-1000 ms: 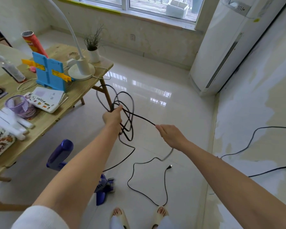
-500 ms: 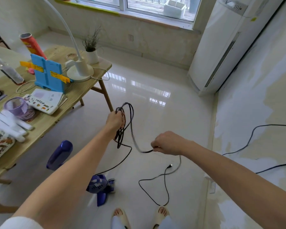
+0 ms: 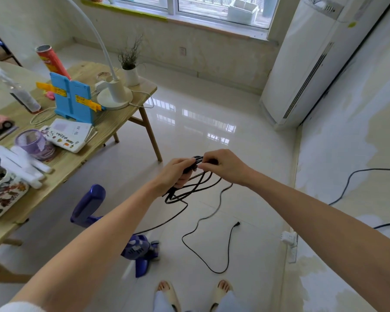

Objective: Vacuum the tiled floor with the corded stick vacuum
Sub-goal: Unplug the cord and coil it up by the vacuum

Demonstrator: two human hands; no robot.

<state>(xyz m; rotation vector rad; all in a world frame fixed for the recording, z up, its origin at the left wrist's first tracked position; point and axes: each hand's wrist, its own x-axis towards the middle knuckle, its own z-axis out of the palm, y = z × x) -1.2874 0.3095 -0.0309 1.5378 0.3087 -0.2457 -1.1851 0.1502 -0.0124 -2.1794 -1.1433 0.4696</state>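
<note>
In the head view, you are holding both hands together at the centre of the frame. Your left hand [image 3: 175, 173] is gripping a bundle of black loops of the cord [image 3: 190, 190], fingers curled round them, and your right hand [image 3: 223, 165] is pinching the same bundle at its top, touching the left hand's fingers.

The rest of the cord is trailing down to the tiled floor [image 3: 212, 122], curling across the lower centre and ending at the plug [image 3: 237, 224], which is lying loose and well apart from the white wall socket [image 3: 288, 238] at lower right. The purple stick vacuum [image 3: 113, 224] is lying beside the wooden table [image 3: 122, 113] at lower left, untouched.

Judging by this, vacuuming is not being done yet: you are handling the cord, and plugging in and every pass over the floor are remaining.

Open floor is stretching ahead toward the window wall. The table legs at left, the air conditioner [image 3: 313, 64] at upper right, and 2 other cables [image 3: 347, 188] at the right edge are limiting your room.
</note>
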